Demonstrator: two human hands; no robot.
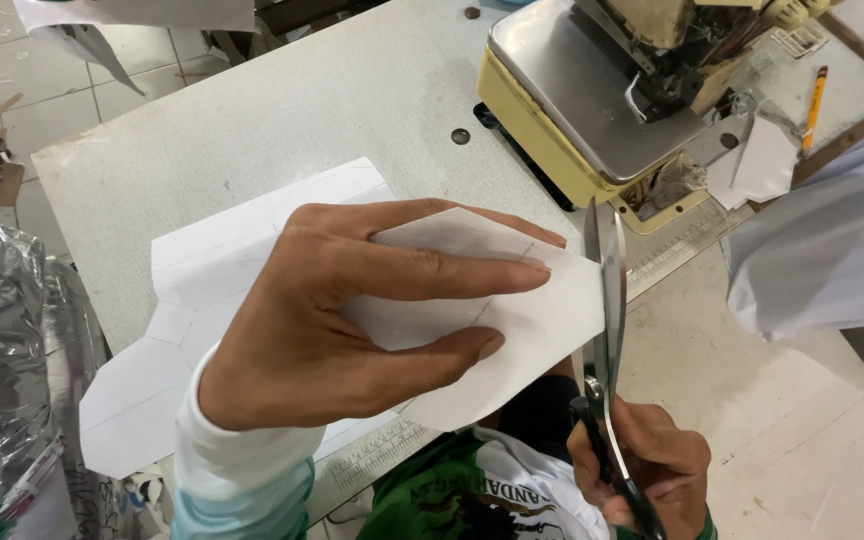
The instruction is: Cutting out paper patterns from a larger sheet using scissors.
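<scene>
My left hand [352,320] grips a folded white paper piece [542,320] with pencil lines on it, thumb under, fingers on top, held above the table's front edge. My right hand [642,465] holds black-handled scissors [607,300] upright, the blades closed along the paper's right edge. Beneath my left hand a larger white paper pattern [212,270] with fold lines lies flat on the grey work table [252,110].
A cream industrial sewing machine [592,100] stands at the table's back right, with a yellow pencil [815,100] and white scraps beside it. White cloth [832,250] drapes at right. Silver foil material [2,340] sits at left. A ruler strip [672,250] lines the table edge.
</scene>
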